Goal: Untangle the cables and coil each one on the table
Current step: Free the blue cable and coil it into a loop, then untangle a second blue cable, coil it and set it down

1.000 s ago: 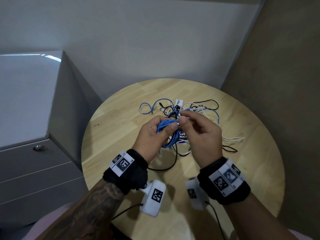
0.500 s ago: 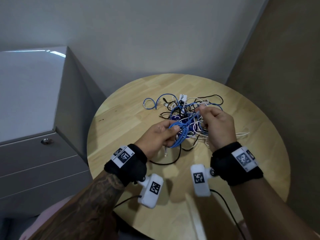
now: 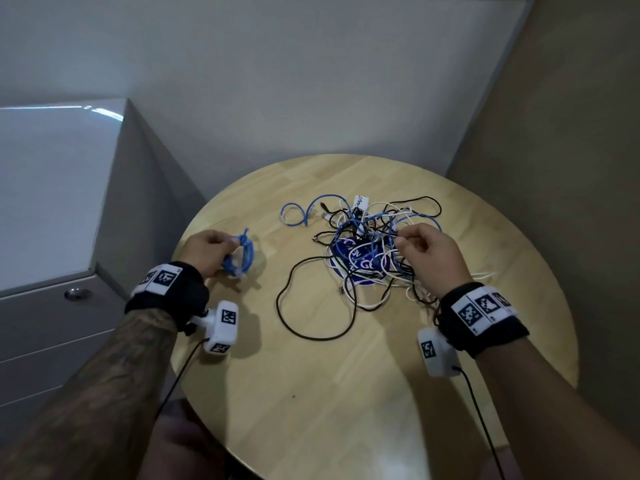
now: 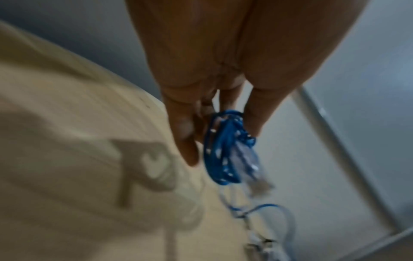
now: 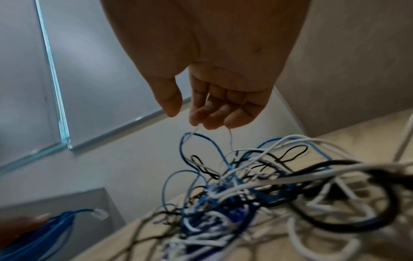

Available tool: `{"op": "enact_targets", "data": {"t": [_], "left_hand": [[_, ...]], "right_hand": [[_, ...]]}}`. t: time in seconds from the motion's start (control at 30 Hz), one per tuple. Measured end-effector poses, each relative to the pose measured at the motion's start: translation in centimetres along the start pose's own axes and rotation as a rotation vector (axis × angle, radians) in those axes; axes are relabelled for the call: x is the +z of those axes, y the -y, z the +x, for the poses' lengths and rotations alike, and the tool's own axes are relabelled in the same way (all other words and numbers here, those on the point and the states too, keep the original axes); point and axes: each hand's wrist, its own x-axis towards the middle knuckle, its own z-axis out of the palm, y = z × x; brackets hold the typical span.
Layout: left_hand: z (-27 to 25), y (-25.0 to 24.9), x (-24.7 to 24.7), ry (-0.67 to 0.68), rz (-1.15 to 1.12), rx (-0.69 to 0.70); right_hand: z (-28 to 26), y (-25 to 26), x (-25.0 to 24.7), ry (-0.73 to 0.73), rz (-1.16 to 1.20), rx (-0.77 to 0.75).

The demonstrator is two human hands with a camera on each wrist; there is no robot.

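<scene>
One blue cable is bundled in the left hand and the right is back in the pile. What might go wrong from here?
1. The blue coil looks only loosely knotted in the left hand; set down carelessly, it may spring open.
2. The right hand pinches a thin white strand in the tangle; pulling could tighten knots or drag the pile.

An office corner is showing here: a small round wooden table (image 3: 346,393) is sitting against plain grey walls, beside a grey filing cabinet (image 3: 52,323) with a round lock (image 3: 77,293), and network cables (image 3: 374,244) are lying tangled.
</scene>
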Motion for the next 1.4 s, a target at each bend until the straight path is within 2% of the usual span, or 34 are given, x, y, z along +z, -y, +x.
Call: {"op": "enact_targets", "data": {"t": [0.13,0.23,0.37,0.43,0.5,0.57,0.63,0.7,0.77,0.83,0.97,1.07,1.13,1.17,1.2,1.3,1.4], "left_hand": [[1.9,2.2,-0.5,-0.117,0.276,-0.052],[2.1,1.9,-0.3,-0.119,0.347,-0.064],[1.0,0.3,0.5,-0.095,0.411,-0.077],[0.1,-1.4,1.1,-0.162,0.491,0.063],[-1.6,-3.5,2.8,-0.182,0.415,0.271],[-3.5,-5.5,5.6,-0.107,0.282,0.44],[-5.4,-6.9,8.5,0.041,0.252,0.546],[-6.1,-7.8,11.5,0.188,0.28,0.582],[-6.3,-8.8,14.2,0.28,0.327,0.581],[-6.2,-10.3,16.1,0.299,0.358,0.587],[-5.7,-12.9,17.0,0.3,0.326,0.63],[-6.2,-14.5,16.8,0.349,0.326,0.635],[-5.9,-15.9,16.3,0.258,0.214,0.582],[-5.6,-16.9,15.9,0.187,0.118,0.545],[-5.3,-18.1,15.3,0.124,0.011,0.505],[-5.2,-22.2,13.2,0.028,-0.254,0.458],[-6.8,-26.3,11.4,0.018,-0.404,0.497]], "right_hand": [[1.0,-2.0,0.3,-0.095,-0.231,-0.063],[1.6,-1.9,0.7,-0.132,-0.229,-0.14],[2.1,-1.5,2.0,-0.096,-0.104,-0.013],[2.2,-1.5,2.8,-0.061,0.087,0.08],[2.4,-1.6,3.4,-0.02,0.209,0.146],[2.6,-1.7,3.6,-0.019,0.172,0.118],[2.6,-1.4,3.4,-0.049,0.131,0.037],[2.6,-1.0,3.0,-0.053,0.154,0.002],[2.6,-0.5,2.4,-0.035,0.214,-0.012],[2.3,0.2,1.9,-0.03,0.26,-0.022],[2.1,0.6,0.5,-0.119,0.274,-0.009],[2.1,1.1,-1.1,-0.06,0.139,-0.158],[1.9,0.8,-2.3,-0.085,-0.001,-0.227],[1.6,0.3,-2.9,-0.088,-0.073,-0.215],[1.4,-0.3,-3.5,-0.056,-0.168,-0.168],[-0.1,-2.4,-4.6,0.201,-0.516,0.063],[-1.7,-3.4,-5.4,0.28,-0.639,0.205]]}}
